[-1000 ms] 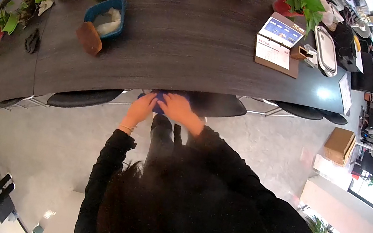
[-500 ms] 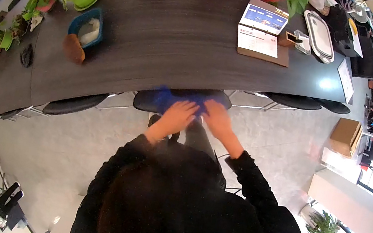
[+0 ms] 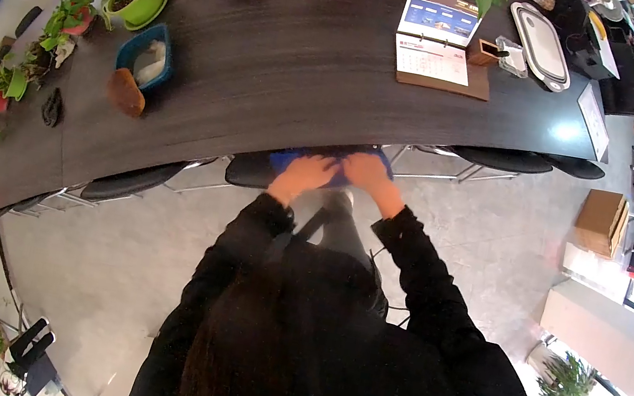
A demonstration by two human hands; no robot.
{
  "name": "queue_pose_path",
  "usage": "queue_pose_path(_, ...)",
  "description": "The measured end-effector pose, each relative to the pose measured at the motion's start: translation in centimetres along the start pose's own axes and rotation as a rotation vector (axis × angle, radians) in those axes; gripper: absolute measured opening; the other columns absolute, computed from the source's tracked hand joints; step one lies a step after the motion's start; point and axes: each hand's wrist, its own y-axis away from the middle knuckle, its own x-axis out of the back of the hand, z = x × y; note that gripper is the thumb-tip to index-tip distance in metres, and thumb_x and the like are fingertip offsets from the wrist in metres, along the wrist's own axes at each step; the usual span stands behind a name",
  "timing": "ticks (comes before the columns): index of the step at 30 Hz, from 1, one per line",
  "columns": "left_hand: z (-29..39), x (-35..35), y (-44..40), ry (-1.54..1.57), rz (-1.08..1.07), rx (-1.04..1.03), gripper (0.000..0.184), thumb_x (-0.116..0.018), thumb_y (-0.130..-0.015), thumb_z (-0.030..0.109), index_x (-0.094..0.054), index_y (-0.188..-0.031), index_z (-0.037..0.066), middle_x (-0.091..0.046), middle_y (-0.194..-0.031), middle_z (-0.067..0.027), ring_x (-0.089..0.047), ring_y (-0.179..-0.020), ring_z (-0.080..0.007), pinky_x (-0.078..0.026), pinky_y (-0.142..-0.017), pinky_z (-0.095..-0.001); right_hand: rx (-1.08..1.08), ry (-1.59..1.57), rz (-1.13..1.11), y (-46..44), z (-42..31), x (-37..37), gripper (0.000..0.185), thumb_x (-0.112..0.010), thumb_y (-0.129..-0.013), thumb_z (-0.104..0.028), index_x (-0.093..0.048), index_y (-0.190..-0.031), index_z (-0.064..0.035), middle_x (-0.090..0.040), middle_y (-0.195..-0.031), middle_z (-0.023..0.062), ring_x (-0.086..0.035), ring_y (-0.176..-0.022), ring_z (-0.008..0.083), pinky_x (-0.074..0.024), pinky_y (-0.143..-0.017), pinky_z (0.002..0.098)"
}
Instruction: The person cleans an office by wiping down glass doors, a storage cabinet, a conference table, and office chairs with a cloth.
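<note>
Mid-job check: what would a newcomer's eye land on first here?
Probably the blue cloth under the left hand and right hand, vivid against the black chair seat at the table's near edge. Next, the lime-green plant pot toward the table's left, then the open desk calendar toward its right.

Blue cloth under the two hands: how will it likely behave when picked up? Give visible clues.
The blue cloth is probably floppy, lying spread on the black chair seat. It looks thin, so likely light for its size. Flat beneath the left hand and right hand, it may bunch rather than roll.
</note>
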Motion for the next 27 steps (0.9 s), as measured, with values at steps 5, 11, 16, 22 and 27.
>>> queue_pose_path(5, -4.5, 2.3, 10.3, -0.167, 0.24, -0.024, 0.048, -0.045, -0.097, 0.043, -0.054, -0.136, 0.017, -0.055, -0.136, -0.0134, -0.052, -0.123, -0.0357, -0.035, -0.106, -0.0507, -0.143, -0.231, 0.035, -0.2, -10.3, 2.8, 0.035, -0.053, -0.091, -0.033, -0.068, -0.092, -0.0013, -0.068, -0.097, 0.0183, -0.065, -0.095, 0.034, -0.0492, -0.084, 0.0467)
queue_pose_path(11, -8.3, 0.6, 10.8, -0.228, 0.587, -0.059, 0.036, -0.047, -0.096, 0.036, -0.065, -0.119, 0.016, -0.064, -0.122, -0.0104, -0.059, -0.112, -0.0329, -0.041, -0.097, -0.0507, -0.036, -0.222, 0.193, -3.9, -12.8, 0.1, 0.042, -0.051, -0.094, -0.036, -0.065, -0.108, 0.0001, -0.066, -0.106, 0.021, -0.061, -0.101, 0.0366, -0.0468, -0.088, 0.047)
queue_pose_path(16, -9.5, 1.9, 6.5, -0.292, 0.443, 0.082, 0.03, -0.047, -0.095, 0.034, -0.069, -0.105, 0.017, -0.07, -0.101, -0.0069, -0.066, -0.095, -0.0306, -0.047, -0.085, -0.051, -0.24, -0.382, -0.322, -7.7, -10.8, -0.9, 0.051, -0.04, -0.099, -0.044, -0.067, -0.107, -0.0013, -0.068, -0.108, 0.0191, -0.064, -0.099, 0.0374, -0.051, -0.085, 0.0489)
queue_pose_path(22, -8.7, 1.2, 7.9, -0.289, 0.26, 0.143, 0.039, -0.042, -0.098, 0.037, -0.064, -0.122, 0.016, -0.066, -0.117, -0.0095, -0.061, -0.11, -0.0304, -0.044, -0.093, -0.0509, -0.217, -0.324, -0.25, -5.4, -11.7, 1.6, 0.049, -0.043, -0.098, -0.043, -0.067, -0.106, -0.0008, -0.067, -0.11, 0.0191, -0.063, -0.101, 0.0363, -0.0493, -0.09, 0.0463)
queue_pose_path(27, -3.1, -0.2, 11.8, -0.363, 0.515, -0.032, 0.044, -0.048, -0.098, 0.035, -0.051, -0.139, 0.018, -0.055, -0.135, -0.0133, -0.049, -0.124, -0.0362, -0.035, -0.104, -0.0543, -0.143, -0.299, 0.052, 2.0, -11.6, 4.7, 0.043, -0.056, -0.092, -0.036, -0.061, -0.117, -0.0008, -0.061, -0.124, 0.0175, -0.057, -0.116, 0.0329, -0.0429, -0.1, 0.0433)
